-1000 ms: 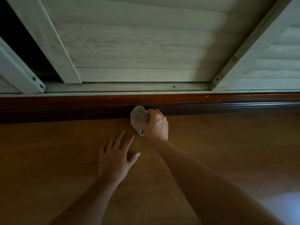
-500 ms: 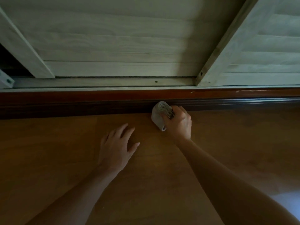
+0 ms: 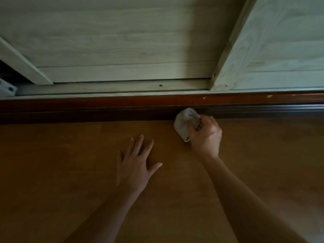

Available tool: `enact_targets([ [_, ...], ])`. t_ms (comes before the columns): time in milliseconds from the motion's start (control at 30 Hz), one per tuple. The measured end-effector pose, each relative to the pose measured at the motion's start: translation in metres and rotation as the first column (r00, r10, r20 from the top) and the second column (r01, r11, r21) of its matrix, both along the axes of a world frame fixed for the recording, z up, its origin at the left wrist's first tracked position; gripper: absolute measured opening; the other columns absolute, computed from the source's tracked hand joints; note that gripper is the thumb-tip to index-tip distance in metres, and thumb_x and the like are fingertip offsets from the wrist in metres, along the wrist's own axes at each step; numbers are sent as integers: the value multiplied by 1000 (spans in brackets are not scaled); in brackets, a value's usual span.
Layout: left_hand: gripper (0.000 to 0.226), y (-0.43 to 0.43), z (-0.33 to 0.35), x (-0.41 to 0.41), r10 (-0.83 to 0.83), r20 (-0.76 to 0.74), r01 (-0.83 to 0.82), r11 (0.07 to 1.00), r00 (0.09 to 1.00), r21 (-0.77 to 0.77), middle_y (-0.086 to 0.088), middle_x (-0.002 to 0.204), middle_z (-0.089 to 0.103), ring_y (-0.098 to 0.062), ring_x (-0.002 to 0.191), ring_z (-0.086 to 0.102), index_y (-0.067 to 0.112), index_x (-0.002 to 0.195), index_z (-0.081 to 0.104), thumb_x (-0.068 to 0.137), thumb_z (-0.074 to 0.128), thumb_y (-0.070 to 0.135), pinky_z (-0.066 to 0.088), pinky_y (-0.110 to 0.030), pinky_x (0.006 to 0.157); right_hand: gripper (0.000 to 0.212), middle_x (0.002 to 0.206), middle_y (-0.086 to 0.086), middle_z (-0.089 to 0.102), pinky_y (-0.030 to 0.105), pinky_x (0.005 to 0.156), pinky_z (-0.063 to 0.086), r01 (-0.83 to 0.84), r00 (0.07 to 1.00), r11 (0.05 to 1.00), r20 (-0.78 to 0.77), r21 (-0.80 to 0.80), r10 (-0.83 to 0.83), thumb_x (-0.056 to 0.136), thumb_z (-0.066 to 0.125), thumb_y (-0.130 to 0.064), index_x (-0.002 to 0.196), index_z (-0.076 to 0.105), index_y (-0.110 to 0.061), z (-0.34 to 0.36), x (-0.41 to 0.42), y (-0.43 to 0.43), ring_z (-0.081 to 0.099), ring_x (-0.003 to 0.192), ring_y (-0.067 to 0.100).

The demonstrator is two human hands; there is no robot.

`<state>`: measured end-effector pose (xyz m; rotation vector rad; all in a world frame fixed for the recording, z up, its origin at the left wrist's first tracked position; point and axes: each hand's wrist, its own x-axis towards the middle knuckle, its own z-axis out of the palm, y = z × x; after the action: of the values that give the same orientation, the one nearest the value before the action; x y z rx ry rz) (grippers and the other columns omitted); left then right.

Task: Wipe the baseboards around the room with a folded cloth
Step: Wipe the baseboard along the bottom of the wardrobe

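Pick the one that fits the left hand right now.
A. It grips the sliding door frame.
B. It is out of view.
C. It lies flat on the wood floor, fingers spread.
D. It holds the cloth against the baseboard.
C. The left hand lies open and palm down on the floor, empty, while the right hand presses the cloth to the baseboard.

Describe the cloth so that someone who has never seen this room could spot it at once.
Find the dark red-brown baseboard that runs between the pale wooden doors and the wood floor. Right of centre, the right hand presses a folded cloth against it. It is the only pale grey, soft thing there; the left hand lies flat and empty on the floor.
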<state>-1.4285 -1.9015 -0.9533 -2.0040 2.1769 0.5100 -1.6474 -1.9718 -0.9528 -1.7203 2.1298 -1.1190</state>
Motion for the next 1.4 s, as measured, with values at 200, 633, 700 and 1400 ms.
enact_targets([
  [200, 81, 2, -5, -3, 12, 19, -11, 1000, 1000, -15, 7, 169, -10, -23, 156, -11, 46, 158, 4, 88, 25, 81, 9, -60, 122, 23, 89, 8, 64, 34, 60, 51, -87, 996, 996, 15, 33, 87, 85, 75, -25, 94, 67, -6, -1, 0, -2, 63, 74, 24],
  [633, 80, -4, -6, -29, -94, -2, 94, 994, 996, -62, 6, 170, 3, -22, 156, 2, 42, 159, 16, 89, 19, 81, 16, -55, 123, 19, 88, 3, 63, 26, 56, 46, -124, 992, 992, 14, 9, 124, 86, 76, -26, 91, 69, -10, 1, -9, -4, 62, 71, 19],
  [700, 81, -9, -7, -34, -127, -20, 125, 989, 992, -84, 5, 170, 6, -22, 156, 6, 41, 158, 20, 88, 16, 81, 17, -55, 123, 19, 88, 2, 63, 31, 56, 51, -109, 994, 994, 0, 9, 109, 85, 75, -26, 91, 68, -10, 1, -19, -3, 63, 72, 19],
  [1400, 79, -25, -18, -39, -164, 26, 166, 974, 986, -155, 11, 168, 2, -18, 155, 5, 50, 155, 10, 86, 2, 87, 16, -56, 121, 16, 87, 7, 64, 31, 62, 44, 123, 990, 992, -72, 42, -120, 86, 74, -22, 90, 67, -8, 4, -129, 8, 61, 75, 24],
])
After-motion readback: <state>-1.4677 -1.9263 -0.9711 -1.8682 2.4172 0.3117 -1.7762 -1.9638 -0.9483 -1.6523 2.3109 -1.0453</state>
